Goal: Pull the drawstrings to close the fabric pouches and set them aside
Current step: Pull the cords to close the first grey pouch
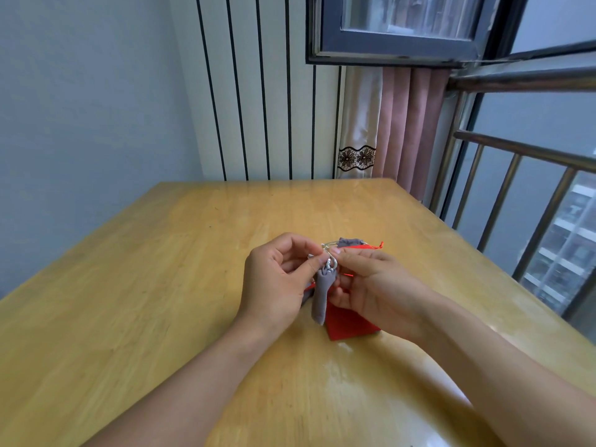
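A small grey fabric pouch (pixel 322 295) hangs above the wooden table (pixel 161 269), its mouth gathered at the top. My left hand (pixel 277 285) pinches the pouch's neck and its silvery drawstring (pixel 330 260). My right hand (pixel 371 282) pinches the same string from the right. Under my hands lies a red pouch (pixel 350 325) flat on the table. Beyond my right hand sit another grey pouch (pixel 350 241) and another red pouch (pixel 367 247) with a red string, partly hidden by my fingers.
The table stands in a corner, with a striped wall behind it and a blue wall at the left. A pink curtain (pixel 406 124) hangs at the back right under a window. A metal railing (pixel 516 175) runs along the table's right side.
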A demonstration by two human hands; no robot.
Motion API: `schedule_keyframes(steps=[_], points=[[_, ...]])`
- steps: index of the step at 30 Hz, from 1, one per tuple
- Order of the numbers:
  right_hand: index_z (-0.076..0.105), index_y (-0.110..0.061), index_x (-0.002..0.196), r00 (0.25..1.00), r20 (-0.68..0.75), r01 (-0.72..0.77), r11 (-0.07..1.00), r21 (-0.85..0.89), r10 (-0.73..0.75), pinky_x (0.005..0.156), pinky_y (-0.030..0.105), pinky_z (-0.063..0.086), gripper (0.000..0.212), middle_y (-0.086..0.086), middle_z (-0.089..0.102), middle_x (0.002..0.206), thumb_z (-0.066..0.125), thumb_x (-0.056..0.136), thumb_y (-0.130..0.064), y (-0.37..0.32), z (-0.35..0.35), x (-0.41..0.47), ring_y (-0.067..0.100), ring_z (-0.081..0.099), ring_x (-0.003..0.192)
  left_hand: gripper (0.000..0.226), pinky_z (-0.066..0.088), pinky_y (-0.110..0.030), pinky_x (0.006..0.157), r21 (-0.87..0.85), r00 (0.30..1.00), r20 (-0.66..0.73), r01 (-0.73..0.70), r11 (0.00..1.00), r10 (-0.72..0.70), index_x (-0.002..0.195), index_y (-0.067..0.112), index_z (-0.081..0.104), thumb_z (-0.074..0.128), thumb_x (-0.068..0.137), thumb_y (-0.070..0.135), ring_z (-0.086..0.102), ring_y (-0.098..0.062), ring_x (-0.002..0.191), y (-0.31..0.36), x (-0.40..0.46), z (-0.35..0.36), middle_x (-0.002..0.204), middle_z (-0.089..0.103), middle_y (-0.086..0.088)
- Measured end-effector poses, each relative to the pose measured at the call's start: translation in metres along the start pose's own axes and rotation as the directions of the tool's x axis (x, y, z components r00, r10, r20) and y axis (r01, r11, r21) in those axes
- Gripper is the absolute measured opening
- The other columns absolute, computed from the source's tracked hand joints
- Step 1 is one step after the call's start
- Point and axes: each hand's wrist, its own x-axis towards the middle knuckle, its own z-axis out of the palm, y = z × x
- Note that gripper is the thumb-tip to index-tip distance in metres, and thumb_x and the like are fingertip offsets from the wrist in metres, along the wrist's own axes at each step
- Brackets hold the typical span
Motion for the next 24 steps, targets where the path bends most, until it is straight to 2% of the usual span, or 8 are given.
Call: schedule_keyframes(steps=[2,5,6,8,11,15,18,24], points=[[0.058,0.000,0.112,1.000,-0.016,0.018,1.000,0.020,-0.018,0.071,0.029,0.048,0.023,0.012,0.061,0.083,0.055,0.097,-0.018,0.0004,0.0016,0.0017,0.020,0.057,0.076,0.009,0.058,-0.025,0.062,-0.005,1.000,0.004,0.005,1.000,-0.005,0.079,0.007,0.068,0.074,0.081,0.000,0.073,-0.015,0.069,0.0009,0.0002,-0.0005,0.069,0.073,0.003],[0.056,0.013,0.121,0.999,-0.029,0.040,0.999,0.013,-0.039,0.089,0.041,0.049,0.037,0.022,0.061,0.099,0.053,0.100,-0.017,0.0004,0.0012,0.0023,0.035,0.055,0.098,0.007,0.058,-0.026,0.062,-0.030,1.000,0.016,0.025,0.999,-0.024,0.077,0.008,0.071,0.078,0.078,0.008,0.073,-0.016,0.069,0.0038,0.0006,-0.0001,0.071,0.075,-0.001],[0.056,0.015,0.122,0.998,-0.029,0.051,0.999,0.014,-0.051,0.088,0.041,0.052,0.038,0.023,0.060,0.102,0.052,0.100,-0.016,-0.0003,0.0014,0.0022,0.036,0.055,0.100,0.008,0.059,-0.028,0.064,-0.022,0.999,0.024,0.022,1.000,-0.021,0.076,0.009,0.072,0.079,0.076,0.013,0.073,-0.017,0.070,0.0039,0.0011,0.0000,0.073,0.075,-0.003],[0.059,0.009,0.113,0.996,-0.031,0.084,0.996,0.013,-0.084,0.079,0.036,0.057,0.028,0.022,0.060,0.097,0.052,0.100,-0.015,-0.0019,0.0020,0.0026,0.034,0.059,0.093,0.012,0.060,-0.032,0.068,0.023,0.999,0.038,0.018,1.000,-0.019,0.076,0.008,0.074,0.080,0.074,0.018,0.074,-0.021,0.072,0.0030,0.0020,-0.0013,0.074,0.076,-0.006],[0.059,0.001,0.096,0.990,-0.052,0.131,0.990,-0.045,-0.134,0.070,0.032,0.053,0.017,0.018,0.053,0.084,0.054,0.100,-0.015,-0.0017,0.0024,0.0033,0.022,0.059,0.073,0.010,0.060,-0.042,0.069,0.104,0.997,0.066,0.037,0.994,-0.044,0.077,0.010,0.077,0.082,0.076,0.019,0.075,-0.027,0.074,0.0024,0.0032,-0.0035,0.074,0.076,-0.007],[0.058,-0.001,0.087,0.978,-0.094,0.171,0.974,-0.147,-0.186,0.062,0.024,0.050,0.019,0.012,0.047,0.074,0.055,0.099,-0.014,0.0016,0.0017,0.0045,0.015,0.053,0.063,0.005,0.054,-0.025,0.060,0.203,0.995,0.104,-0.017,0.979,-0.005,0.079,0.012,0.079,0.076,0.081,0.010,0.073,-0.014,0.067,0.0011,0.0022,-0.0024,0.073,0.076,-0.001],[0.060,-0.004,0.082,0.982,-0.102,0.146,0.981,-0.130,-0.160,0.060,0.022,0.052,0.020,0.010,0.049,0.071,0.057,0.099,-0.015,-0.0005,0.0006,0.0040,0.014,0.051,0.064,0.013,0.055,-0.026,0.058,0.225,0.996,0.082,-0.044,0.973,0.026,0.080,0.015,0.080,0.070,0.086,0.009,0.072,-0.010,0.067,-0.0027,0.0032,-0.0021,0.072,0.076,0.004],[0.058,-0.003,0.087,0.990,-0.081,0.115,0.992,-0.048,-0.119,0.062,0.027,0.059,0.015,0.006,0.055,0.066,0.056,0.098,-0.013,-0.0015,0.0037,0.0013,0.012,0.054,0.062,0.014,0.052,-0.019,0.066,0.057,0.998,0.017,0.054,0.997,-0.055,0.083,0.011,0.076,0.065,0.091,0.008,0.071,-0.010,0.072,-0.0058,0.0044,-0.0008,0.077,0.076,-0.002]])
